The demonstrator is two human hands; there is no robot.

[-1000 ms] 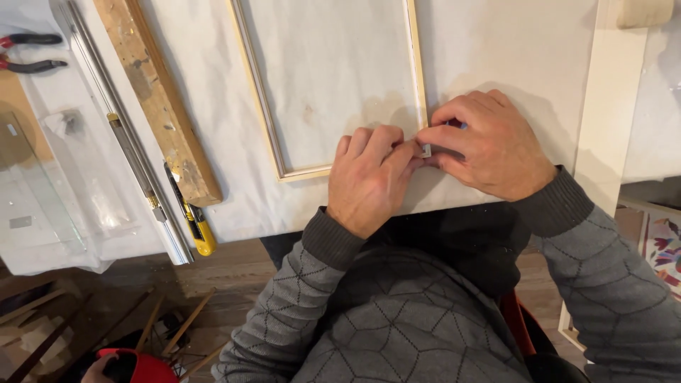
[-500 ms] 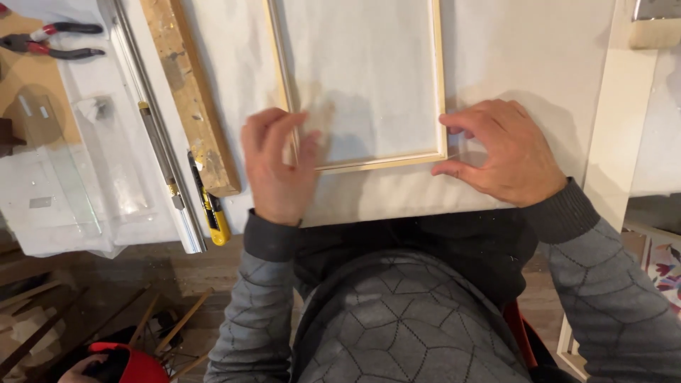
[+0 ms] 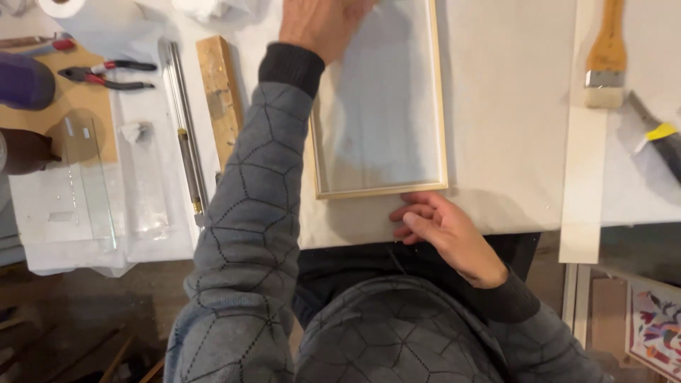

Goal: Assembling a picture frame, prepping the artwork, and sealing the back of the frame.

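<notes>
The wooden frame [image 3: 381, 106] runs lengthwise away from the right hand [image 3: 443, 230], whose loosely curled, empty fingers touch its near rail, while the left hand [image 3: 319, 21] lies open at the far end.

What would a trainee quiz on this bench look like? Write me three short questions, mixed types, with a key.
1. True or false: the right hand grips the paintbrush.
2. Which hand reaches to the far end of the wooden frame: A left hand, B right hand?
3. What red-handled tool lies at far left?

Key: 1 false, it rests at the frame's near edge. 2 A. 3 pliers.
</notes>
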